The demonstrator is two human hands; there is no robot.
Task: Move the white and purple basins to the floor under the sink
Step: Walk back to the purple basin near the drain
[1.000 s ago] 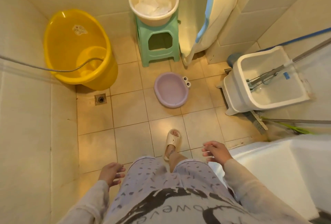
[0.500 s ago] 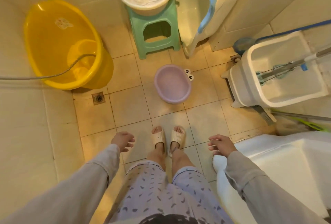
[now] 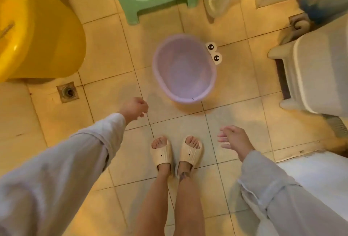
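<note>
Two hands, both empty, hang above the tiled floor [image 3: 105, 62]. Purple basin [image 3: 183, 70] stands upright on the tiles, beyond both. Left hand [image 3: 134, 108], fingers loosely curled, is near its rim without contact. Right hand [image 3: 235, 138], fingers spread wide, is farther away

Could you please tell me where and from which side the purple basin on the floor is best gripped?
Probably the rolled rim of the purple basin, taken at its two long sides from above with both hands. It sits upright and looks empty. The left hand is nearer; avoid the eyed tab.
</note>
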